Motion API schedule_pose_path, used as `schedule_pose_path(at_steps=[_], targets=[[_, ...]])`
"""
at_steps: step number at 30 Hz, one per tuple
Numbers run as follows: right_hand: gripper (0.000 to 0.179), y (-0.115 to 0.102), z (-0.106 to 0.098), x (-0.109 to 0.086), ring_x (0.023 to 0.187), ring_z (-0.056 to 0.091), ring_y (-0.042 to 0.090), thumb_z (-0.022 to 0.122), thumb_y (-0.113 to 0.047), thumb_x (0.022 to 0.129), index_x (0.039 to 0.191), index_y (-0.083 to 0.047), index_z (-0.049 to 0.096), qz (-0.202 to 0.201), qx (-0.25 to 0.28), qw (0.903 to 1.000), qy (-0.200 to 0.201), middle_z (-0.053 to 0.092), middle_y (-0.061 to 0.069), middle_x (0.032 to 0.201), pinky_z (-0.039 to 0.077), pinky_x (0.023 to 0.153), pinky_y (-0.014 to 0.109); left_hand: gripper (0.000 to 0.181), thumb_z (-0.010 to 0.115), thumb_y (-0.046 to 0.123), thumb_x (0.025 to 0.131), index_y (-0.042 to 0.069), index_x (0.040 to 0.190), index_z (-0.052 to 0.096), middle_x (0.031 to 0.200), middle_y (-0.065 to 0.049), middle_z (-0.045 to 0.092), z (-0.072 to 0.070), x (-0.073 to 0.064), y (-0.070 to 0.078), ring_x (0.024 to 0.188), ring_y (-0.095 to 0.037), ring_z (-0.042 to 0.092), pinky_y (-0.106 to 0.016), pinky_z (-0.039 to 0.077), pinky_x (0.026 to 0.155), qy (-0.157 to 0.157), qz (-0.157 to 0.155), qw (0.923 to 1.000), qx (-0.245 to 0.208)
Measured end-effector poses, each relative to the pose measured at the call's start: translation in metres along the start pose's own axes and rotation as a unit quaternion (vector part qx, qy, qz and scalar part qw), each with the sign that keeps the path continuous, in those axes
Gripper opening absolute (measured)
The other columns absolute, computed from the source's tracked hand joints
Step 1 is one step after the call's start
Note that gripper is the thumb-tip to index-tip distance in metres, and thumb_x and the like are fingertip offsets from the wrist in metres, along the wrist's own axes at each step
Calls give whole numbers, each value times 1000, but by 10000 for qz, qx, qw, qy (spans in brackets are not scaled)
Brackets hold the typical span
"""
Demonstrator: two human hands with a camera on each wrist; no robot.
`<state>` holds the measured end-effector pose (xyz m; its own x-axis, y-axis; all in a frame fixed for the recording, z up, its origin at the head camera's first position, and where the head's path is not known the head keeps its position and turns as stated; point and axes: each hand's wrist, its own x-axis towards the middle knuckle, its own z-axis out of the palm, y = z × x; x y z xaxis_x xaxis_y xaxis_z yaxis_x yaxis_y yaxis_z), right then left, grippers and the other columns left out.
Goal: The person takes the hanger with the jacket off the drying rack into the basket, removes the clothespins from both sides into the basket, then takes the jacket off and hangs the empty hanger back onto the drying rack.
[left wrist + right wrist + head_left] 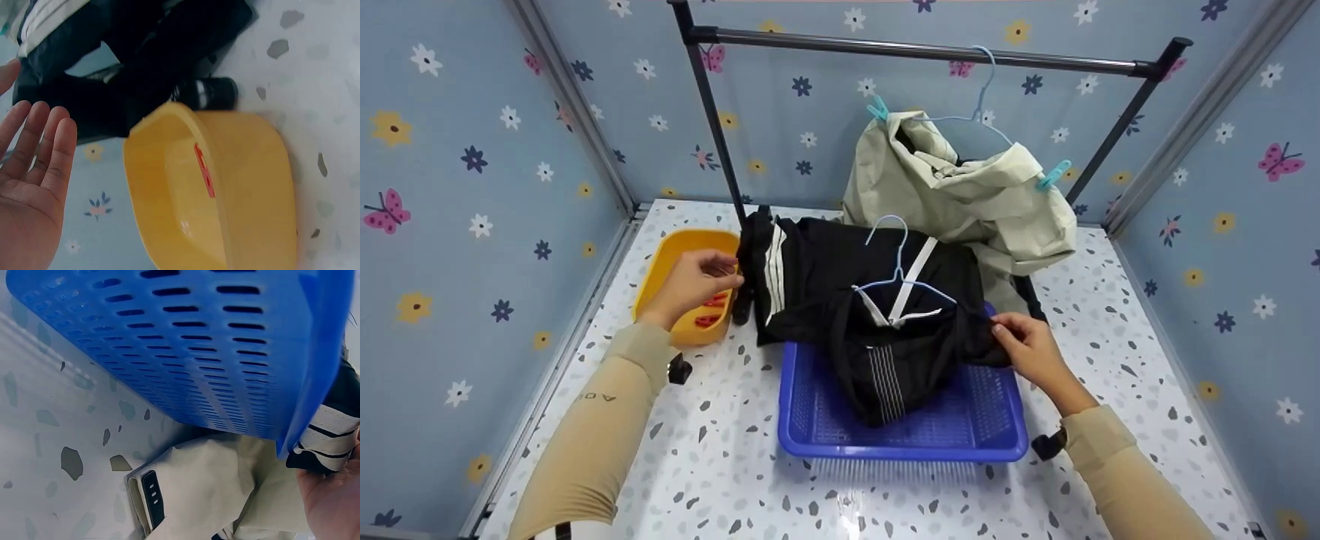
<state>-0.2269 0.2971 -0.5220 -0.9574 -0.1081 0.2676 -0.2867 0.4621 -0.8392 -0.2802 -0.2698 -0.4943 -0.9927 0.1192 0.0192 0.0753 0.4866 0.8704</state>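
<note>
A black jacket (840,262) with white stripes lies spread over the blue basket (904,452), a light blue hanger (898,274) at its collar. My right hand (1031,349) pinches the sleeve on the right side. In the right wrist view, that hand (334,500) is at the white-striped black fabric (332,433) beside the basket's rim. Over the yellow bin's inner edge is my left hand (694,281), its fingertips close to the jacket's left sleeve. Nothing lies in the left hand (36,174) in the left wrist view, where its fingers are extended.
The yellow bin (656,274) holds red clothespins (709,321). Behind the basket stands a dark rack (840,46). From its bar a beige garment (960,195) hangs on another blue hanger, with teal clothespins (1054,175) at its shoulders. Patterned walls enclose the speckled table (720,465).
</note>
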Motion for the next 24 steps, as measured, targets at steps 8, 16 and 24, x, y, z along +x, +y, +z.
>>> schedule_pose_path(at_steps=[8, 16, 24], targets=[[10, 0, 0, 1, 73, 56, -2, 68, 11, 97, 103, 11, 77, 25, 86, 10000, 19, 76, 25, 93, 46, 70, 11, 41, 83, 22, 98, -1, 130, 73, 121, -20, 75, 15, -3, 17, 108, -29, 69, -17, 57, 82, -170, 237, 9996, 52], [12, -2, -1, 1, 73, 57, -1, 66, 9, 99, 102, 10, 77, 38, 81, 10000, -29, 76, 22, 91, 47, 69, 13, 36, 84, 12, 95, -5, 126, 74, 120, -24, 76, 33, -6, 29, 100, -22, 70, -14, 55, 88, -360, 595, 9974, -162], [10, -1, -3, 1, 67, 56, -1, 68, 9, 98, 103, 13, 76, -52, 5, 10000, 28, 75, 11, 85, 45, 64, 13, 36, 85, 11, 94, -2, 127, 75, 119, -21, 76, 47, -13, 33, 99, -21, 69, -18, 56, 89, -756, 698, 9943, -263]])
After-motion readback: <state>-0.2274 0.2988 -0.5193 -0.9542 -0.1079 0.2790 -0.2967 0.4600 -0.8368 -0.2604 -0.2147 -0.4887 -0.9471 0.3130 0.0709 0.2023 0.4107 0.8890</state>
